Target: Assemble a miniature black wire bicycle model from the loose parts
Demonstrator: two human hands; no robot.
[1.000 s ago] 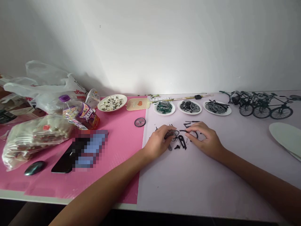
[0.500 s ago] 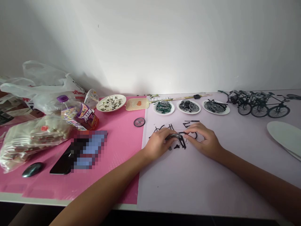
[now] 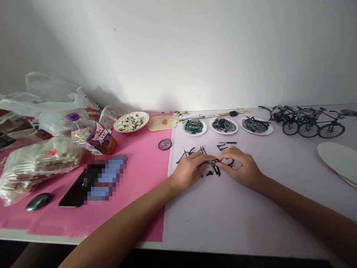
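Note:
Between the fingertips of both hands is a small grey-spoked model bicycle wheel [image 3: 213, 162], partly covered by the fingers. My left hand [image 3: 187, 169] pinches its left side, and my right hand [image 3: 241, 163] pinches its right side. Just below them on the table lie a black forked part [image 3: 217, 171] and a small black saddle-shaped piece [image 3: 209, 173]. Thin black frame parts [image 3: 185, 154] rest beyond my left hand. Behind my right hand, a black curved piece [image 3: 231, 162] shows in part, near a small screwdriver-like stick [image 3: 230, 142].
A finished-looking wheel [image 3: 165, 144] lies on the pink sheet. Three plates [image 3: 194, 133] of model parts stand along the back, with several assembled model bicycles [image 3: 331, 129] to their right. White plates [image 3: 334, 158] lie at right; a bottle [image 3: 93, 136], phone [image 3: 75, 186] and mouse [image 3: 39, 201] at left.
The wheel in my fingers has turned, so its grey spokes now show where a black curved edge showed before. Both hands stay in nearly the same place.

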